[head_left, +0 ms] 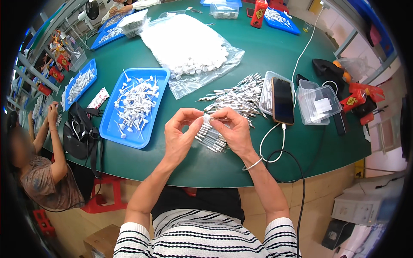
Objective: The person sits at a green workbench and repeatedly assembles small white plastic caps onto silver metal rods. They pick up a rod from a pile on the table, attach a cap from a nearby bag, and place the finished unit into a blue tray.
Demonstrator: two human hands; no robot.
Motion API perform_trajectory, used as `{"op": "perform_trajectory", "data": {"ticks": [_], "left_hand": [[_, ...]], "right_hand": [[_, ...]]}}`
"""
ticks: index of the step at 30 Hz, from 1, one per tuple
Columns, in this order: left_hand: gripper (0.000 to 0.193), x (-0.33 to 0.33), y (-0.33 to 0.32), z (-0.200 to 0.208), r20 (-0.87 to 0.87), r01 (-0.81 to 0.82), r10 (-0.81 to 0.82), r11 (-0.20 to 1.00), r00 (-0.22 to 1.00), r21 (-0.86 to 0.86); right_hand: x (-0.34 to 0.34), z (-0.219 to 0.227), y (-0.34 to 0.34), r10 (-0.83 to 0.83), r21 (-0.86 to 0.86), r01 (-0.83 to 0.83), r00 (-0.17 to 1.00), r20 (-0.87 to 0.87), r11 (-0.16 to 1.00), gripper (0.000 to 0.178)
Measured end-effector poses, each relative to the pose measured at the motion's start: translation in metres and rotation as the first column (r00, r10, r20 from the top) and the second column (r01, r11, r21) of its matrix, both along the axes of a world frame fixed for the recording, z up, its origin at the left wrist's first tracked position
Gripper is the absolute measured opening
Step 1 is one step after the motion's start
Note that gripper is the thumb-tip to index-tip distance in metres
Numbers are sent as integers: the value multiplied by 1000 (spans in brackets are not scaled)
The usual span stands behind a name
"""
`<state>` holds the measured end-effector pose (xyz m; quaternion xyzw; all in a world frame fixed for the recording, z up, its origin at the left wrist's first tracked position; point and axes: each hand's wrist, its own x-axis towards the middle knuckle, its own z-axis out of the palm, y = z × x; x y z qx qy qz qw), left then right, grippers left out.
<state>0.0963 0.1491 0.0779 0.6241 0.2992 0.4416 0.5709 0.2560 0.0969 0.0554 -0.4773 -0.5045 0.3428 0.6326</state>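
Note:
My left hand (180, 132) and my right hand (232, 130) meet over the table, thumbs and forefingers pinched together. Between their fingertips is a small white plastic cap (207, 118); whether a rod sits in it is hidden by the fingers. Just below the hands lies a row of slim clear-and-silver rods (211, 139), side by side. Behind the right hand spreads a loose heap of similar silver-and-white rods (235, 97). To the left, a blue tray (105, 125) holds many white-capped thin pieces (137, 103).
An open clear bag (183, 89) of white caps lies ahead. A phone (282, 101) leans on a clear box (266, 92), its white cable trailing by my right wrist. Further right are clear containers (316, 105). A black bag (77, 129) and a seated person (47, 180) are left.

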Motion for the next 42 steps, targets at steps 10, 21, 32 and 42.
{"op": "perform_trajectory", "data": {"ticks": [10, 21, 32, 42], "left_hand": [[8, 0, 2, -3, -121, -71, 96, 978, 988, 196], [18, 3, 4, 0, -100, -163, 330, 680, 939, 715], [30, 1, 5, -5, -15, -158, 433, 359, 901, 920], [33, -1, 3, -1, -21, -179, 452, 395, 892, 901]], "right_hand": [[-1, -2, 1, 7, -17, -7, 1000, -19, 1000, 9], [-1, -2, 0, 151, -98, -205, 906, -397, 974, 10], [-2, -9, 1, 188, -61, -246, 859, -476, 967, 9], [-5, -4, -1, 213, -18, -252, 854, -475, 968, 10]]}}
